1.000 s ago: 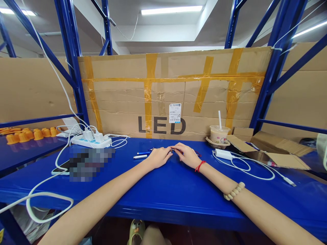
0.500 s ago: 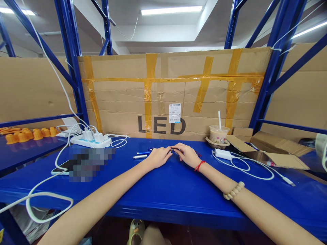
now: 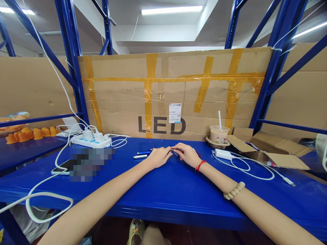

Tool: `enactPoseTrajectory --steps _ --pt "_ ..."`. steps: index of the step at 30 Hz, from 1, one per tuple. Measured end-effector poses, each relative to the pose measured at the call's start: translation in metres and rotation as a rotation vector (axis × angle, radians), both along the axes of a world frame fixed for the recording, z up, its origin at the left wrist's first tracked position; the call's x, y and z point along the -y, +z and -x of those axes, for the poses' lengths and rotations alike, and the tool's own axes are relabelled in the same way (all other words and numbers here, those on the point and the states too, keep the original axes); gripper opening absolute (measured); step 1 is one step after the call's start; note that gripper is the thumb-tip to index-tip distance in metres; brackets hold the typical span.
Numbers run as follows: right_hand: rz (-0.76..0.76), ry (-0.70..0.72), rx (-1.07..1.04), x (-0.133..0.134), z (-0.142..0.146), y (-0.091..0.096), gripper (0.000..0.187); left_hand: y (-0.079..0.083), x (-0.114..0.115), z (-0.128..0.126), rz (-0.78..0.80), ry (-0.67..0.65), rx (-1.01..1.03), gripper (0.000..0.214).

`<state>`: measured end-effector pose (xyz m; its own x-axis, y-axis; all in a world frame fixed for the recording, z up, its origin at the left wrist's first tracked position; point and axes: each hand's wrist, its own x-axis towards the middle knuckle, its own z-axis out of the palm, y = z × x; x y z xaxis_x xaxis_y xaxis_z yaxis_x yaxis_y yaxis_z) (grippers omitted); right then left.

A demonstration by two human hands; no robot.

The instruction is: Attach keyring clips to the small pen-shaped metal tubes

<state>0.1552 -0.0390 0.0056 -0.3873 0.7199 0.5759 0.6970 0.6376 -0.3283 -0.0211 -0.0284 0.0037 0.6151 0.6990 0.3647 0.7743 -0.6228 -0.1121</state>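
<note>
My left hand (image 3: 160,157) and my right hand (image 3: 187,154) meet over the middle of the blue table, fingertips almost touching. Both have curled fingers closed on pens lying crosswise beneath them; the hands cover most of these, so I cannot tell how many each one grips. Out to the left of my left hand stick the ends of a silver pen (image 3: 140,157) and a blue pen (image 3: 143,153). A dark red pen end (image 3: 198,154) shows beyond my right hand. Around my right wrist is a red string bracelet (image 3: 200,165), with a beaded one further up the forearm.
Left on the table (image 3: 163,194) are a power strip (image 3: 91,141) with plugged chargers and a phone (image 3: 61,170), partly blurred out. To the right stand a lidded drink cup (image 3: 219,134), a white cable with adapter (image 3: 222,154) and an opened carton (image 3: 270,146). Orange pieces (image 3: 37,134) line the neighbouring shelf.
My hands and the pens have barely moved. On the neighbouring shelf at far left, a blurred orange, blue and white object has come into view above the orange pieces.
</note>
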Motion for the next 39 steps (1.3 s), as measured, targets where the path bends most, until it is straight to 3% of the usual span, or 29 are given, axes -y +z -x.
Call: enactPoseTrajectory --steps 22,30,39 --pt "0.017 -0.028 -0.023 0.0032 0.0024 0.0016 0.023 0.0022 0.0021 -0.0001 0.015 -0.005 0.004 0.032" --pt "-0.07 -0.052 0.007 0.0007 0.0025 0.0004 0.022 0.0019 0.0017 -0.0004 0.025 -0.002 0.014 0.032" --pt "-0.06 -0.067 0.007 0.0026 0.0027 0.0007 0.021 0.0012 0.0008 -0.0002 0.017 -0.004 0.015 0.032"
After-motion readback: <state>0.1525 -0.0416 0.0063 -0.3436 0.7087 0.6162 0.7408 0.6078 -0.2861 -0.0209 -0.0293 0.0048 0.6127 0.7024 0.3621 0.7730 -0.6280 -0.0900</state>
